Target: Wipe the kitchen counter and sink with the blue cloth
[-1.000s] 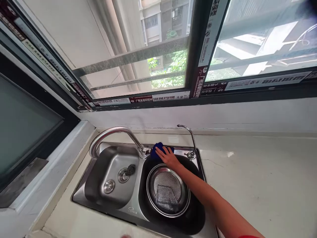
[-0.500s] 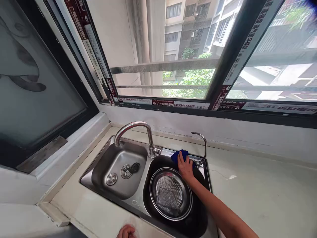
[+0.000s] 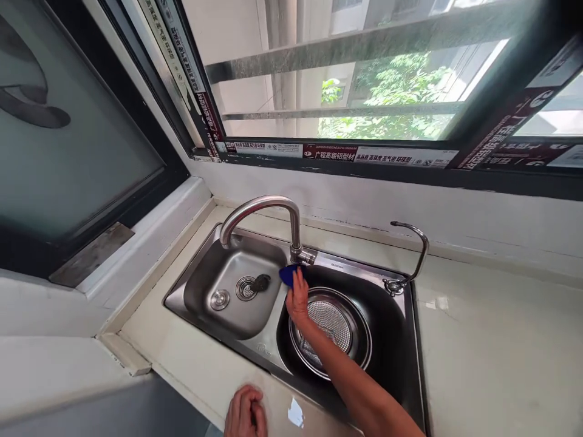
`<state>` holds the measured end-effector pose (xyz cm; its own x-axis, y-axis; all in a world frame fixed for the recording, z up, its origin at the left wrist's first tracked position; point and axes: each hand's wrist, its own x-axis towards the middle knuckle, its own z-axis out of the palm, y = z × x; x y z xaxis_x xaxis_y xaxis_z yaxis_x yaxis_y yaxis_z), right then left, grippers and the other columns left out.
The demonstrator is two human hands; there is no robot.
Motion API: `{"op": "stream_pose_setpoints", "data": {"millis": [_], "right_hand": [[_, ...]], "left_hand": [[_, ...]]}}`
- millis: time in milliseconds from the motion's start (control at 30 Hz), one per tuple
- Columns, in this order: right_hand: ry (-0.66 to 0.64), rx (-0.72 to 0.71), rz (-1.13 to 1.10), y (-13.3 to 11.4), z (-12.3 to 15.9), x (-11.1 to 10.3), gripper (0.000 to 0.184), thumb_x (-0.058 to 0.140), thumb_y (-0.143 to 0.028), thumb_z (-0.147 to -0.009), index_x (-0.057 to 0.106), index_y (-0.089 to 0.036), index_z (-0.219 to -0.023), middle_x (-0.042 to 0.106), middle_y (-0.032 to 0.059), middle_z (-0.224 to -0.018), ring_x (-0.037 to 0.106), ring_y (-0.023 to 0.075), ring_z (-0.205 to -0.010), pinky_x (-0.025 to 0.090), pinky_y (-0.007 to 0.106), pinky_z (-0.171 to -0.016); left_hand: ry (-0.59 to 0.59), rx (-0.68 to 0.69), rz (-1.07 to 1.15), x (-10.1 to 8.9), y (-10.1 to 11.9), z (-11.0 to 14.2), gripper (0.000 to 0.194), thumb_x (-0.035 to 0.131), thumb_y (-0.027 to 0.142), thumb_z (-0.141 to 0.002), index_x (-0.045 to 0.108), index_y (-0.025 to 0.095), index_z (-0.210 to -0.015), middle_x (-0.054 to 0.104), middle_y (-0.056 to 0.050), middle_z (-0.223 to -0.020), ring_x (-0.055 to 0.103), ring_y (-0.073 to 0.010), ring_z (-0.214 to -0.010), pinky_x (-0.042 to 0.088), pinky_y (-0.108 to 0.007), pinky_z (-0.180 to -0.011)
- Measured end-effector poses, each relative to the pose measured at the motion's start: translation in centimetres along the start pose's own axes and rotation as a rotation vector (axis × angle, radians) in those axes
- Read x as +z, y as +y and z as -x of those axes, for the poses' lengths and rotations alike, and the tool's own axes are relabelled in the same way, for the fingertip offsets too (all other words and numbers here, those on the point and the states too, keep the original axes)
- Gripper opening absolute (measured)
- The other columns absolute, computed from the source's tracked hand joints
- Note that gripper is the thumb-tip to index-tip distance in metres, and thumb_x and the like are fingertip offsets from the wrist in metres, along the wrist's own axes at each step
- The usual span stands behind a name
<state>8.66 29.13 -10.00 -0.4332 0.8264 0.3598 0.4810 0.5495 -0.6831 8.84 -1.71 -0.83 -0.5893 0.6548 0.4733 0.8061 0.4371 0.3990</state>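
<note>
My right hand (image 3: 298,300) presses a dark blue cloth (image 3: 286,275) on the rim at the base of the faucet (image 3: 295,233), near the divider between the two basins of the steel sink (image 3: 273,358). My right forearm crosses the right basin and partly covers a round steel strainer bowl (image 3: 364,331). A mesh piece inside that bowl is mostly hidden by the arm. On the counter's front edge rests my left hand (image 3: 246,413), its fingers curled in, with nothing visible in them.
In the left basin lie a dark scrubber (image 3: 261,283) by the drain and a round metal drain cover (image 3: 220,299). A thin curved tap (image 3: 421,255) rises at the sink's back right corner. Behind the counter (image 3: 492,340) runs a window frame (image 3: 382,159).
My right hand has wiped leftward with the blue cloth, from beside the thin tap to the main faucet's base. More of my left hand shows. The view has tilted down.
</note>
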Motion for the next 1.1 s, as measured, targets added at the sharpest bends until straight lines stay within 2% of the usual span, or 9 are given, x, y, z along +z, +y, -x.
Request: {"op": "stream_pose_setpoints", "data": {"millis": [67,233,400,500,633,733,867,1000,1100], "right_hand": [[-0.061,-0.024,-0.035,-1.2,1.7,-0.3,0.072,0.027,-0.010,-0.088,0.011,-0.019,-0.158,0.027,0.0169,-0.161,0.027,0.0279,-0.149,0.028,0.063,-0.115],[-0.221,-0.082,-0.077,-4.7,6.5,-2.5,0.071,0.033,-0.008,-0.084,0.027,-0.017,-0.154,0.032,0.0151,-0.160,0.028,0.0267,-0.149,0.028,0.058,-0.117],[-0.465,-0.199,-0.113,-8.0,11.8,-5.6,0.068,0.045,-0.011,-0.078,0.045,-0.018,-0.146,0.039,0.0133,-0.157,0.037,0.0322,-0.143,0.029,0.062,-0.115],[-0.591,-0.281,-0.146,-8.5,13.1,-7.9,0.060,0.045,-0.012,-0.080,0.054,-0.020,-0.138,0.051,0.0121,-0.148,0.048,0.0279,-0.135,0.036,0.057,-0.113],[-0.625,-0.338,-0.148,-7.9,13.6,-11.7,0.051,0.044,-0.015,-0.084,0.060,-0.021,-0.132,0.063,0.0101,-0.135,0.059,0.0235,-0.125,0.046,0.046,-0.106],[-0.613,-0.350,-0.118,-6.9,14.8,-15.5,0.049,0.042,-0.017,-0.088,0.057,-0.022,-0.135,0.062,0.0103,-0.137,0.058,0.0237,-0.125,0.045,0.047,-0.108],[-0.638,-0.436,-0.070,-4.7,17.5,-21.9,0.050,0.042,-0.017,-0.089,0.054,-0.024,-0.138,0.059,0.0100,-0.140,0.057,0.0226,-0.128,0.041,0.048,-0.113],[-0.689,-0.490,0.040,-1.4,20.8,-28.1,0.053,0.045,-0.016,-0.087,0.055,-0.031,-0.137,0.057,0.0068,-0.144,0.054,0.0262,-0.130,0.044,0.053,-0.110],[-0.694,-0.488,0.054,0.8,22.4,-30.2,0.053,0.048,-0.021,-0.088,0.054,-0.032,-0.140,0.056,0.0075,-0.144,0.053,0.0294,-0.132,0.046,0.055,-0.108]], "left_hand": [[-0.018,-0.093,-0.009,-0.3,1.1,-0.1,0.020,0.045,0.009,-0.087,0.060,0.023,-0.086,0.070,-0.004,-0.088,0.067,-0.0159,-0.085,0.053,-0.028,-0.076],[-0.064,-0.101,-0.006,-1.2,2.2,-0.6,0.020,0.046,0.009,-0.085,0.061,0.023,-0.082,0.069,-0.002,-0.088,0.066,-0.0153,-0.084,0.052,-0.027,-0.075],[-0.073,-0.138,0.020,-1.7,2.6,-0.9,0.020,0.047,0.008,-0.083,0.061,0.023,-0.082,0.068,-0.001,-0.086,0.065,-0.0155,-0.083,0.051,-0.028,-0.077],[-0.075,-0.175,0.026,-1.9,3.0,-0.9,0.021,0.046,0.007,-0.082,0.060,0.022,-0.081,0.067,-0.001,-0.085,0.064,-0.0154,-0.081,0.051,-0.028,-0.077],[-0.063,-0.194,0.041,-2.3,3.3,-1.0,0.021,0.046,0.008,-0.082,0.060,0.023,-0.081,0.067,0.000,-0.084,0.064,-0.0158,-0.078,0.050,-0.029,-0.074],[-0.056,-0.213,0.072,-2.4,3.5,-0.9,0.020,0.046,0.009,-0.082,0.061,0.022,-0.080,0.068,-0.001,-0.084,0.064,-0.0164,-0.079,0.049,-0.029,-0.074],[-0.049,-0.224,0.123,-2.3,3.5,-0.8,0.020,0.046,0.011,-0.082,0.063,0.022,-0.080,0.069,-0.002,-0.085,0.063,-0.0174,-0.081,0.050,-0.030,-0.077],[-0.080,-0.199,0.203,-2.8,1.9,-0.9,0.023,0.046,0.015,-0.082,0.067,0.023,-0.080,0.071,0.000,-0.086,0.065,-0.0141,-0.076,0.052,-0.026,-0.071],[-0.053,-0.224,0.231,-3.6,-0.4,-1.6,0.022,0.047,0.017,-0.080,0.068,0.024,-0.075,0.073,0.001,-0.084,0.066,-0.0122,-0.070,0.052,-0.023,-0.065]]}}
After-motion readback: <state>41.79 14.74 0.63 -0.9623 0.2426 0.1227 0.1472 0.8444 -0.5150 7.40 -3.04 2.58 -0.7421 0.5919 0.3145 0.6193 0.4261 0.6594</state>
